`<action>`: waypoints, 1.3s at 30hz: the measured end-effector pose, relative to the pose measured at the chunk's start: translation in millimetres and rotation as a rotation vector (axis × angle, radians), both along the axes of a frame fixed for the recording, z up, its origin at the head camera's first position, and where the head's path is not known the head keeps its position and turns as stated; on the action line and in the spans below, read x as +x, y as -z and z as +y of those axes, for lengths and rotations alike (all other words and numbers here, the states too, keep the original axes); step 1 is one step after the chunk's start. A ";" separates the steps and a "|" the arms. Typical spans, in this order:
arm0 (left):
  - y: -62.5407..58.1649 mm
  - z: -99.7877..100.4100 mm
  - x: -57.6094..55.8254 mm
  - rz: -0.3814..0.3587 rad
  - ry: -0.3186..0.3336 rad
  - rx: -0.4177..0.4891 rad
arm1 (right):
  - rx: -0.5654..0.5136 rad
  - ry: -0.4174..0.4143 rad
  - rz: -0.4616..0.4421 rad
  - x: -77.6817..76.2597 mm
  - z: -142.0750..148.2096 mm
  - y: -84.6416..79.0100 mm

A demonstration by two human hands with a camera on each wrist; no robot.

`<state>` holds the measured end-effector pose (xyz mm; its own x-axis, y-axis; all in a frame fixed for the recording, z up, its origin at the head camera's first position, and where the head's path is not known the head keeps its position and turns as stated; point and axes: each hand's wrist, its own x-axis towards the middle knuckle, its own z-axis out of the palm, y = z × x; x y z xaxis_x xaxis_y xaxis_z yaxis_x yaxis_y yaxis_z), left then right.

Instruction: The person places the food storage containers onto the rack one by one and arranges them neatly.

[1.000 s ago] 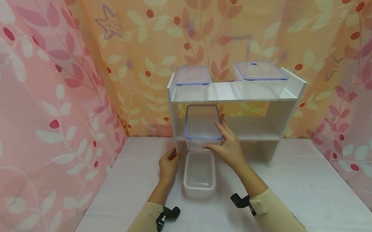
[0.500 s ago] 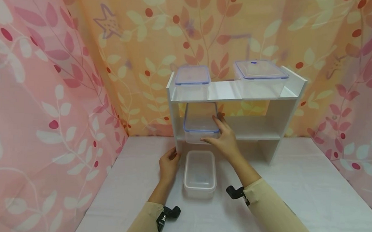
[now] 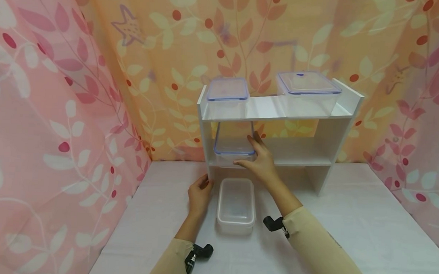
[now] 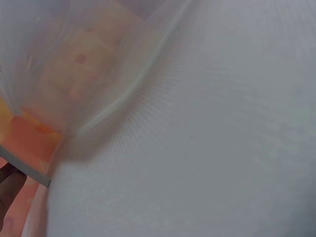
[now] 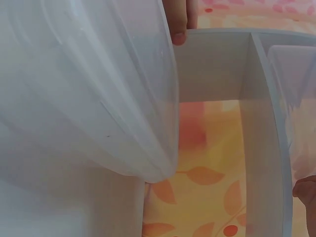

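Note:
On the left of the middle shelf sits a clear food container [image 3: 234, 143] with a blue-rimmed lid. My right hand [image 3: 262, 160] touches its front right corner, thumb along the front wall and fingers at the right side and rim. In the right wrist view my right thumb [image 5: 305, 190] shows beside the container. My left hand [image 3: 199, 194] grips the front edge of the left side panel of the white shelf unit [image 3: 299, 146], low down. Fingers of the left hand [image 4: 11, 185] appear at the left wrist view's edge.
A clear, white-rimmed container [image 3: 236, 206] stands on the white-covered table [image 3: 158, 223] in front of the shelf, between my forearms. On the top shelf are a smaller blue-rimmed container [image 3: 227, 97] and a larger lidded one [image 3: 309, 93]. Floral curtains [image 3: 163, 70] surround the table.
The container under my right hand has moved back and slightly left, deeper onto the middle shelf. My right hand has moved with it, while the left has stayed at the side panel.

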<state>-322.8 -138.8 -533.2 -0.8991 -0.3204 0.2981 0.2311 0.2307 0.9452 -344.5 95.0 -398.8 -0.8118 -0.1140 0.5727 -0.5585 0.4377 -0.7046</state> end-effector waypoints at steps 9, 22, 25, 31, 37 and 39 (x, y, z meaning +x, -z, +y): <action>3.7 0.2 -1.7 0.014 0.012 0.049 | -0.002 -0.020 0.001 -3.5 -1.8 0.8; 3.9 0.7 -2.3 0.010 -0.005 0.021 | 0.106 -0.042 -0.058 -2.9 0.5 -2.7; 3.5 0.7 -2.2 0.006 -0.013 0.020 | 0.141 -0.047 -0.068 -2.3 1.2 -6.2; 3.2 0.2 -1.3 -0.004 -0.012 0.026 | 0.159 -0.049 -0.043 -2.6 4.3 -6.6; 2.9 0.2 -1.6 -0.001 0.000 0.025 | 0.144 -0.039 -0.013 0.6 11.4 1.2; 2.6 0.3 -1.7 0.001 0.000 0.026 | 0.144 -0.036 -0.002 1.4 13.8 4.2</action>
<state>-324.5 -138.5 -535.8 -0.8989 -0.3277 0.2907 0.2323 0.2061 0.9506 -343.1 108.8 -403.0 -0.8068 -0.2240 0.5468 -0.5744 0.5145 -0.6367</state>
